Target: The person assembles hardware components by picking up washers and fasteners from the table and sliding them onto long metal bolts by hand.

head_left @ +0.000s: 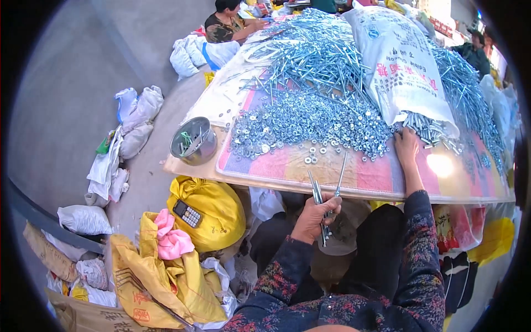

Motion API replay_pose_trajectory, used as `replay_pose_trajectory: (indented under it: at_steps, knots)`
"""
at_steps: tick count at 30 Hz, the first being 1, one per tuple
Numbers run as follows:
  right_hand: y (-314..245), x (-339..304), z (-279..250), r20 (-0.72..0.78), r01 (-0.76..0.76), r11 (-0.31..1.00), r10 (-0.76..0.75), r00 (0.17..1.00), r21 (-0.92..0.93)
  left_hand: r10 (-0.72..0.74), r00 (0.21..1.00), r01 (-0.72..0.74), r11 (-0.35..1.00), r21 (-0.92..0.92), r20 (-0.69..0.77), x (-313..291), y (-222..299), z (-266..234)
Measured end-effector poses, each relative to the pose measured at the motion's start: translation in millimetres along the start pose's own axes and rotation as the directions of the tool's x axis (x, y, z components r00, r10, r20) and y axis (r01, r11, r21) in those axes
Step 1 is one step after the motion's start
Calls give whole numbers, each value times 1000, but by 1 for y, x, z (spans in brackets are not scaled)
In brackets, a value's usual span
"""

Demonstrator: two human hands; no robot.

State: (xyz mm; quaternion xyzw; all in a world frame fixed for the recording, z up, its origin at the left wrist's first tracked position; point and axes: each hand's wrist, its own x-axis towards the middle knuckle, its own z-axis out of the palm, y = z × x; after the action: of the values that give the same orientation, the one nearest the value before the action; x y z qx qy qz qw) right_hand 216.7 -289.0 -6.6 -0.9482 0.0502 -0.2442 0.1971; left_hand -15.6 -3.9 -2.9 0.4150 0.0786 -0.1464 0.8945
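Note:
My left hand (312,219), just off the table's front edge, is closed round several long thin metal bolts (317,191). One of these bolts slants up apart from the bunch. My right hand (408,148) reaches over the table to the mouth of a white printed sack (406,77), its fingers bent at the edge of the pile. Short metal sleeves (425,126) spill from the sack beside those fingers; what they pinch is too small to make out. To the left spreads a heap of washers and nuts (310,122), with long bolts (318,63) piled behind.
A metal bowl (206,150) stands at the table's left corner. Below are a yellow sack (221,216) with a keypad phone (188,213) on it, a pink cloth (172,240) and a rusty fork-like tool (146,290). Another person (227,25) works at the far left.

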Motion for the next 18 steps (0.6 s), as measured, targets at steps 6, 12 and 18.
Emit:
replay_pose_trajectory:
  at_steps: [6, 12, 18]
  knots:
    - [-2, 7, 1, 11, -2, 1000, 2, 1000, -18, 25, 1000, -25, 999, -41, 13, 1, 0, 1]
    - [-3, 9, 2, -16, -2, 1000, 2, 1000, 10, 51, 999, -51, 997, -54, -1, 2, 3, -8]
    - [0, 8, -10, 15, -40, 992, 38, 999, 120, 74, 996, -75, 997, -29, -45, -4, 5, -10]
